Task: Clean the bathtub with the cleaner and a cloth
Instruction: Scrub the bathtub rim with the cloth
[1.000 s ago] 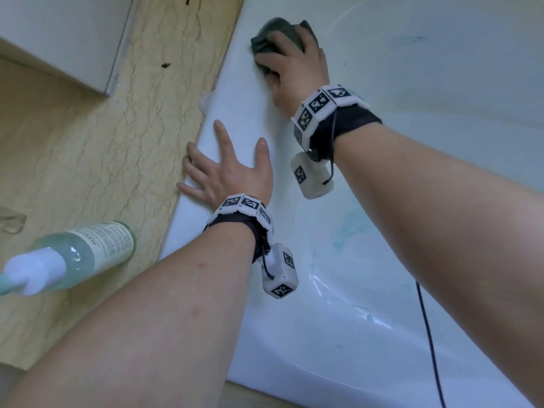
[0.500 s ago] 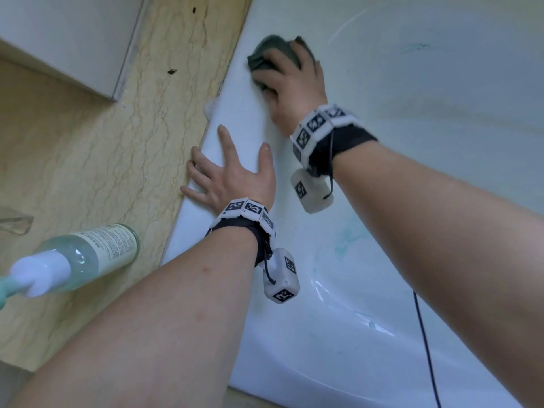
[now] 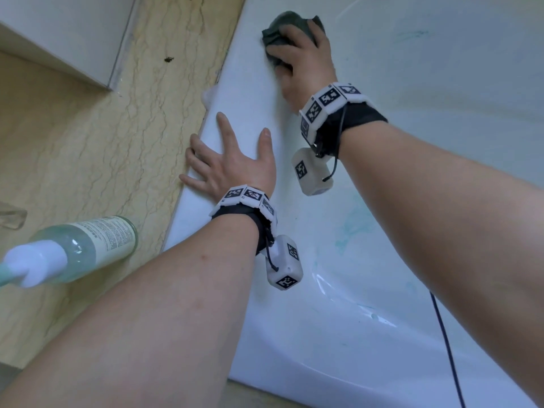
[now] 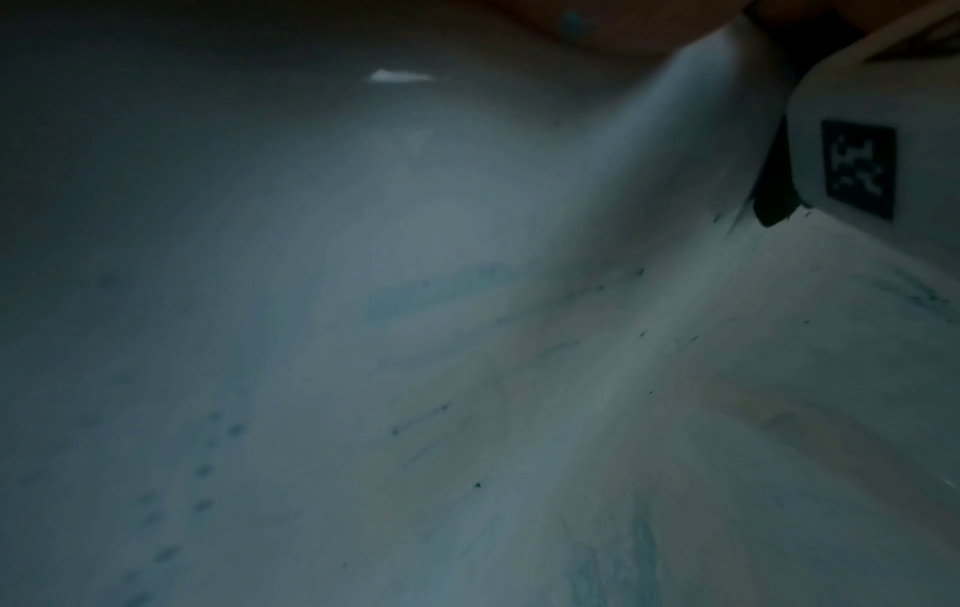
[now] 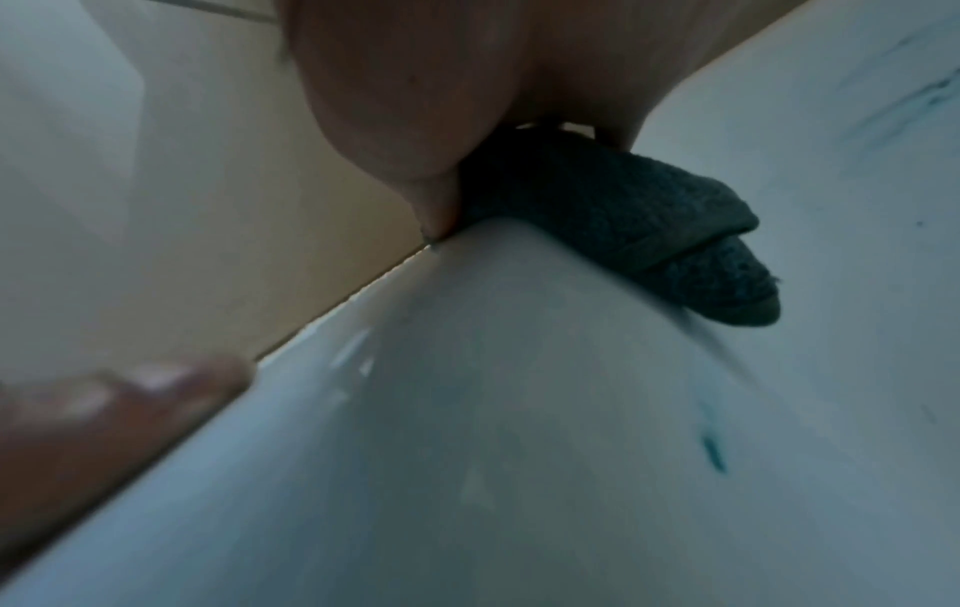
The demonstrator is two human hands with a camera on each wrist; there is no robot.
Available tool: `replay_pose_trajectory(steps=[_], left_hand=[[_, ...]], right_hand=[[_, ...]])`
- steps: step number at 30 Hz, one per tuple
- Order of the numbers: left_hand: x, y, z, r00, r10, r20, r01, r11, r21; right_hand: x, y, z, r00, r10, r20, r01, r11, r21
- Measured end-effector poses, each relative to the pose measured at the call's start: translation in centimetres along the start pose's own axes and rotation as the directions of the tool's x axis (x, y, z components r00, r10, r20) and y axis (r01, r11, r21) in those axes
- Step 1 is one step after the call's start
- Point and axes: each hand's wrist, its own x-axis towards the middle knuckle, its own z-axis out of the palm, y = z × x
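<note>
My right hand point(image 3: 297, 54) grips a bunched dark grey-green cloth point(image 3: 284, 25) and presses it on the white bathtub's rim point(image 3: 244, 92) at the far end. The right wrist view shows the cloth point(image 5: 628, 221) squeezed under my palm, one fold hanging over the rim point(image 5: 467, 410) into the tub. My left hand point(image 3: 226, 160) lies flat on the rim nearer me, fingers spread, holding nothing. The cleaner spray bottle point(image 3: 88, 245), clear with a white and teal head, is on the beige tiles left of the tub. Teal cleaner streaks point(image 3: 353, 228) mark the tub's inner wall.
Beige marbled tiles point(image 3: 88, 142) run along the tub's left side, with a white panel point(image 3: 73, 33) at the top left. A black cable point(image 3: 447, 348) hangs by my right forearm. The left wrist view shows only the dim tub wall point(image 4: 467, 369).
My right hand drew the cloth back along the rim toward the left hand, then pushed it away again. The left hand stayed planted on the rim.
</note>
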Motion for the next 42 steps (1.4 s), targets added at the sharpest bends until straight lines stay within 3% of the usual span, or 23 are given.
replay_pose_trajectory(steps=[4, 8, 13, 20, 25, 30, 34, 42], left_hand=[[0.1, -0.1, 0.1, 1.0, 0.009, -0.005, -0.009, 1.0, 0.009], [0.1, -0.2, 0.2, 1.0, 0.01, 0.0, -0.01, 1.0, 0.002], [0.3, -0.1, 0.1, 1.0, 0.008, -0.007, -0.008, 1.0, 0.001], [0.2, -0.4, -0.1, 0.999, 0.034, -0.008, -0.034, 0.999, -0.018], [-0.5, -2.1, -0.5, 0.986, 0.166, 0.033, -0.166, 0.986, -0.006], [-1.5, -5.3, -0.3, 0.927, 0.369, 0.067, -0.374, 0.922, 0.097], [-1.6, -5.4, -0.1, 0.924, 0.38, 0.038, -0.382, 0.915, 0.128], [-1.8, -5.3, 0.0, 0.93, 0.367, 0.024, -0.366, 0.92, 0.143]], right_hand=[[-2.5, 0.6, 0.7, 0.995, 0.049, -0.086, -0.033, 0.985, 0.17], [-4.3, 0.8, 0.7, 0.992, 0.095, -0.08, -0.065, 0.947, 0.315], [-6.2, 0.7, 0.8, 0.989, 0.144, 0.019, -0.138, 0.889, 0.437], [-10.4, 1.0, 2.8, 0.964, 0.246, 0.099, -0.249, 0.714, 0.655], [-14.8, 1.6, 4.5, 0.957, 0.239, 0.164, -0.286, 0.699, 0.655], [-18.8, 2.7, 6.3, 0.931, 0.247, 0.27, -0.364, 0.709, 0.605], [-20.2, 2.6, 7.2, 0.912, 0.259, 0.319, -0.403, 0.715, 0.572], [-19.1, 0.2, 6.5, 0.972, 0.189, 0.14, -0.235, 0.762, 0.603]])
